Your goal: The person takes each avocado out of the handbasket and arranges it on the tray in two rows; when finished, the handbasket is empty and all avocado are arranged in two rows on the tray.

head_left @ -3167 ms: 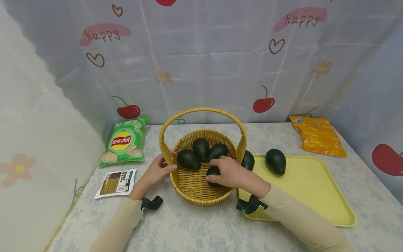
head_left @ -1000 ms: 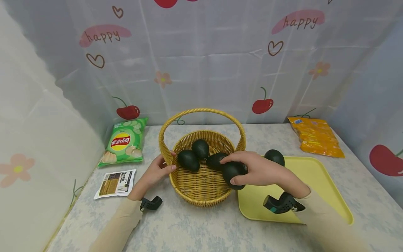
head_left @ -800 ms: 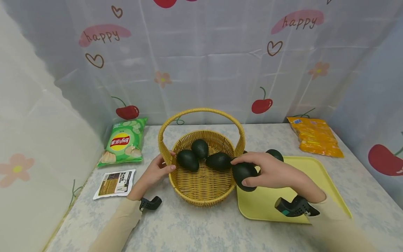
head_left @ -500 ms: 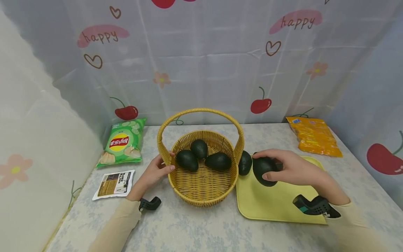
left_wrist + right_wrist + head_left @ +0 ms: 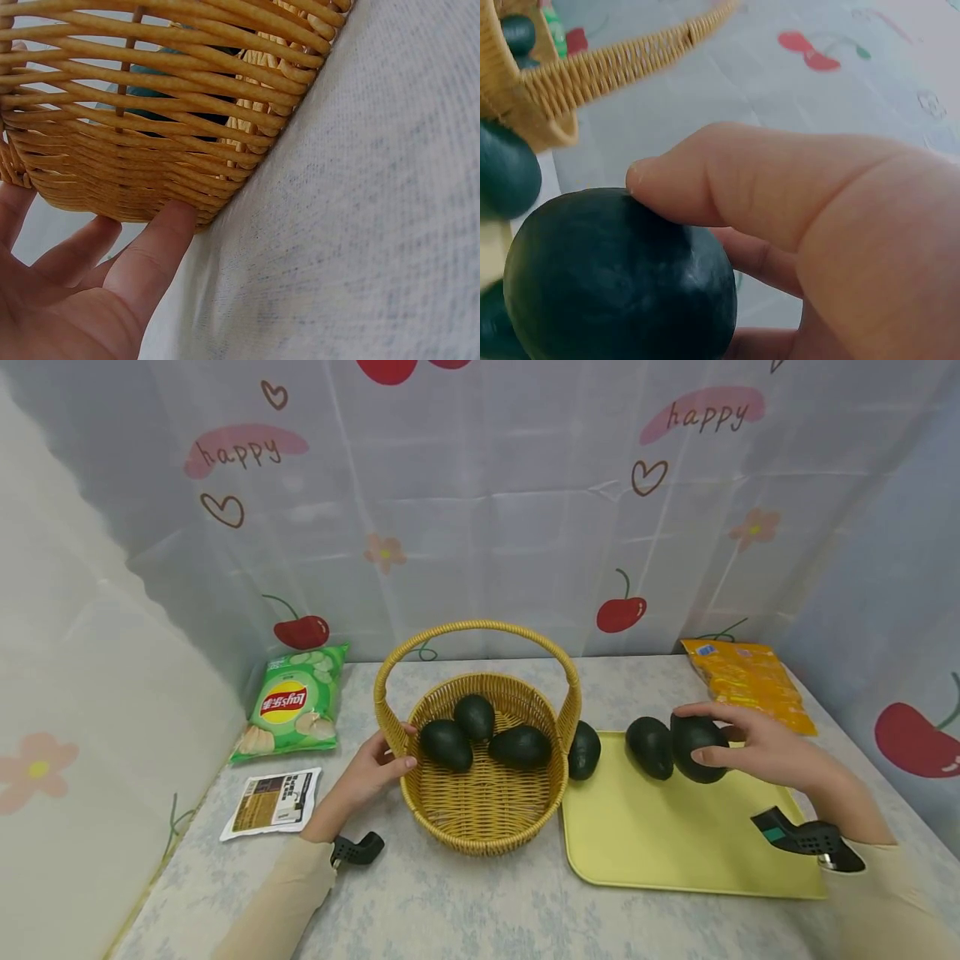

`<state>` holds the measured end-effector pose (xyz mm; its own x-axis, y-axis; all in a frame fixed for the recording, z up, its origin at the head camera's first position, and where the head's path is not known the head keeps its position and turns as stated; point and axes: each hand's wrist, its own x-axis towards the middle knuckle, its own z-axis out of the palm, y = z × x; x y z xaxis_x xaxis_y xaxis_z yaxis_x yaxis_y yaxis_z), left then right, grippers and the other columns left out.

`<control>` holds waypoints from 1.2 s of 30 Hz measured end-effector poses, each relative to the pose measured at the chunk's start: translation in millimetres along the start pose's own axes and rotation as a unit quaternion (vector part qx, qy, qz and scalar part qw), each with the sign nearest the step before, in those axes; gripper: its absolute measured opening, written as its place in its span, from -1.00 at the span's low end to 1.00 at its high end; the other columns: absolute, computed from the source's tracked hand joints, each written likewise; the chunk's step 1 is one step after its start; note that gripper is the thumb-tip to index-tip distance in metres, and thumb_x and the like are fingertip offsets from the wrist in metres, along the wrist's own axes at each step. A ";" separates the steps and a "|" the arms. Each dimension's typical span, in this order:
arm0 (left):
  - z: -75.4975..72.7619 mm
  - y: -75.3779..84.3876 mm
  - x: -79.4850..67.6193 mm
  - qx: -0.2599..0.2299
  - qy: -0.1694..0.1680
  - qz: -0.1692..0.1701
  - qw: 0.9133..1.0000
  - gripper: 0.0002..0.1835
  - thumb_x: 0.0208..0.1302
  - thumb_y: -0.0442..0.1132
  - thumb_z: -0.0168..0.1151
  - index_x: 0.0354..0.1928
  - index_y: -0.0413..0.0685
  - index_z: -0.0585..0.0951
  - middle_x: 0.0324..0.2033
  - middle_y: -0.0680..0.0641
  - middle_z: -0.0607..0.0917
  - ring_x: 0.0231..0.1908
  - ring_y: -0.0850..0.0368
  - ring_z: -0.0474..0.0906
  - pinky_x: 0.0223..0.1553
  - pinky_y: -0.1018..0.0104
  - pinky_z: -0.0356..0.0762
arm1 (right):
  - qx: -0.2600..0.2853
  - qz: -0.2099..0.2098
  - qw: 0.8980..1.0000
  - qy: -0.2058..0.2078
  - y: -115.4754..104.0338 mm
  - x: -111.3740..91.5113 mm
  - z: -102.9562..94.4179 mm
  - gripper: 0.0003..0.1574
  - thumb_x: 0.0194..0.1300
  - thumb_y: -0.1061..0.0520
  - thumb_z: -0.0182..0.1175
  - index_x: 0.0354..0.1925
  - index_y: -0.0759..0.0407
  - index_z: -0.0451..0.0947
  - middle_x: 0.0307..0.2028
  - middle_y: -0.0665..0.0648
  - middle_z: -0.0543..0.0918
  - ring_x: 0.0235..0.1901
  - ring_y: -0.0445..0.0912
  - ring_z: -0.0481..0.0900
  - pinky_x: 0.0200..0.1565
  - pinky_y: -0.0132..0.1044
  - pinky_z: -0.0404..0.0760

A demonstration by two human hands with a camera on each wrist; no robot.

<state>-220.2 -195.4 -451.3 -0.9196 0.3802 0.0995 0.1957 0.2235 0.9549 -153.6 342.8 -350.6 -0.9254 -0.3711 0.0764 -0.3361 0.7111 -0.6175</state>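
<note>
My right hand (image 5: 765, 745) holds a dark green avocado (image 5: 697, 748) between thumb and fingers over the back of the yellow tray (image 5: 675, 843). The right wrist view shows the thumb on that avocado (image 5: 622, 277). Just left of it lies another avocado (image 5: 650, 747), and one more avocado (image 5: 584, 750) is at the tray's back left corner, beside the basket. With its thumb in front and fingers behind, my left hand (image 5: 372, 770) grips the left side of the wicker basket (image 5: 487, 842), at the handle's foot. Three avocados (image 5: 520, 746) lie inside the basket.
A green chip bag (image 5: 294, 703) and a small white-edged packet (image 5: 272, 803) lie at the left. An orange bag (image 5: 750, 681) rests behind the tray at the back right. The basket's tall handle (image 5: 480, 625) arches over its opening. A printed curtain (image 5: 495, 543) closes off the back.
My right hand has lifted an avocado out of the basket and carried it right, over the tray. An avocado left in the basket has shifted. My left hand stays at the basket's side.
</note>
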 end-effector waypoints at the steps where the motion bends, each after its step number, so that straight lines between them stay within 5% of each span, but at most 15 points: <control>1: 0.0 0.0 -0.1 -0.001 -0.001 0.000 1.000 -0.45 0.37 -0.30 0.25 0.35 -0.27 0.38 0.31 -0.42 0.42 0.06 0.00 0.55 -0.02 0.41 0.59 | 0.005 0.003 1.000 0.003 4.7 -1.1 -1.3 -0.33 0.30 0.21 0.37 0.34 0.23 0.43 0.23 0.24 0.55 -0.16 -0.44 0.61 -0.22 -0.35 0.63; 6: 0.1 -1.0 0.1 -0.005 -0.002 0.004 1.000 -0.45 0.38 -0.30 0.26 0.35 -0.28 0.37 0.32 -0.42 0.42 0.07 -0.01 0.55 -0.02 0.41 0.59 | 0.035 0.030 0.999 0.007 27.8 -7.5 -7.1 -0.32 0.33 0.23 0.33 0.37 0.17 0.40 0.11 -0.22 0.47 -0.17 -0.44 0.59 -0.26 -0.32 0.65; 14: -0.5 -3.3 0.4 -0.003 -0.002 0.007 1.000 -0.45 0.38 -0.29 0.27 0.34 -0.28 0.38 0.31 -0.42 0.43 0.11 -0.09 0.55 -0.02 0.41 0.60 | 0.045 0.090 0.995 -0.008 50.8 -14.4 -11.7 -0.33 0.40 0.20 0.26 0.40 0.23 0.31 0.31 0.54 0.35 -0.05 0.22 0.66 -0.28 -0.26 0.70; 25: 0.0 1.1 0.1 0.002 -0.003 0.005 1.000 -0.45 0.37 -0.27 0.28 0.34 -0.27 0.39 0.31 -0.42 0.43 0.04 0.04 0.55 -0.03 0.41 0.60 | 0.008 0.119 0.993 -0.017 78.4 -14.6 -11.8 -0.29 0.34 0.17 0.31 0.33 0.40 0.30 0.25 0.61 0.38 -0.08 0.24 0.58 -0.30 -0.26 0.66; 36: -0.4 0.5 -0.4 0.002 -0.002 0.003 1.000 -0.46 0.39 -0.28 0.26 0.34 -0.26 0.39 0.32 -0.41 0.42 0.10 -0.06 0.54 -0.02 0.41 0.59 | -0.071 0.146 0.987 -0.005 94.0 -9.4 -7.2 -0.34 0.28 0.13 0.31 0.26 0.42 0.46 0.20 0.63 0.47 -0.03 0.29 0.51 -0.15 -0.12 0.57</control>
<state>-219.9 -195.7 -450.8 -0.9168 0.3856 0.1040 0.2029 0.2252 0.9529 -177.7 417.5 -403.7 -0.9849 -0.1440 -0.0959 -0.0780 0.8642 -0.4971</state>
